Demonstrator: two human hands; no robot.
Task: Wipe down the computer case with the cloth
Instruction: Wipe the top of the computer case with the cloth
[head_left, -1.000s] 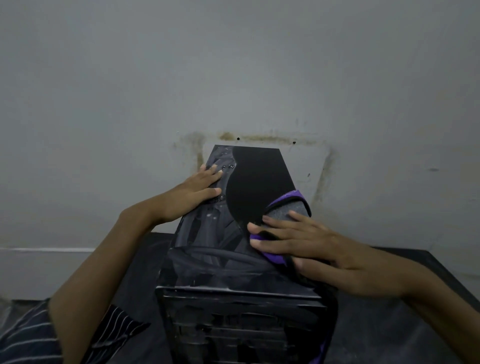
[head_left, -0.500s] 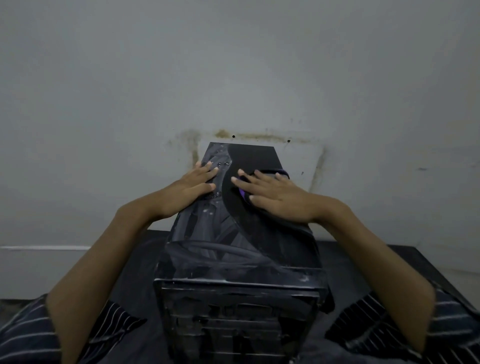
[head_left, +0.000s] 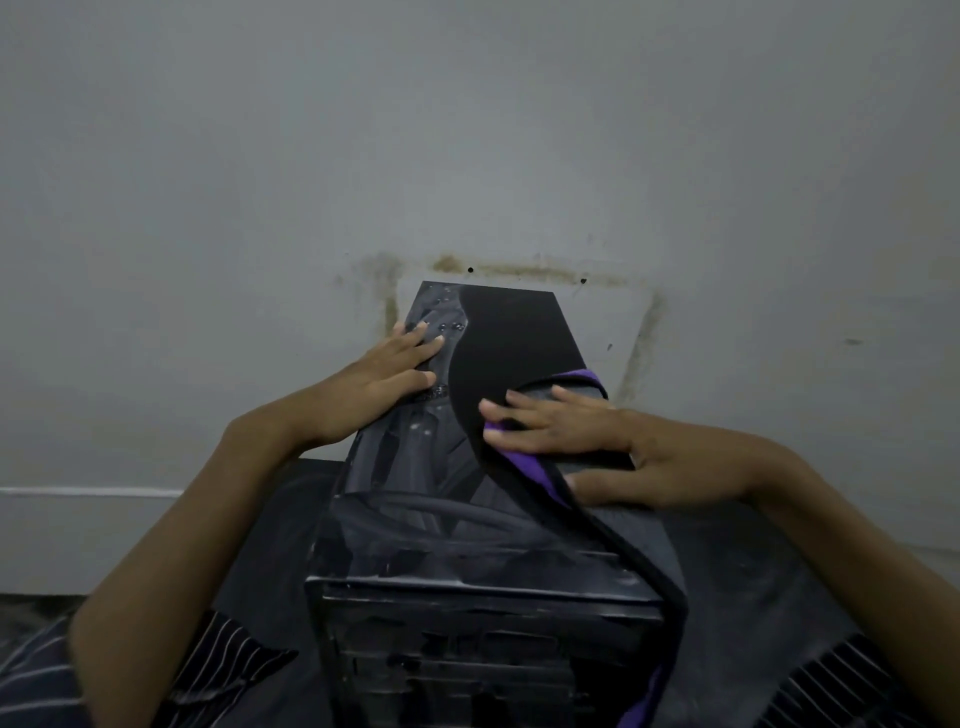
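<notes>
Case (head_left: 467, 519) first: your black computer case stands upright on a dark worktop (head_left: 753, 561), its far end close against the grey wall (head_left: 467, 130), its near end toward you. The top panel is the surface being worked. Its left part reads grey and dusty, with a few small studs near the far-left corner; its right part, from the far edge down to your right hand, reads a clean matte black, bounded by a curved line.

Cloth (head_left: 613, 519) next: grey with a black hem and a purple face, it lies over the right edge of the top panel and hangs down the case's right side toward the near-right corner.

Right hand (head_left: 566, 431): fingers straight and spread, pressing the cloth flat onto the panel, gripping nothing. Half a second ago this hand lay further up the panel, near the far end; it now sits nearer the middle, at the right edge, with more cloth showing. You appear to be drawing a stroke back toward yourself, so the right part seems done and the dusty left and near parts remain.

Left hand (head_left: 389, 374): flat on the left part of the panel, fingers extended, steadying the case; it has not shifted.

Writing: none can be read on the case or cloth.
</notes>
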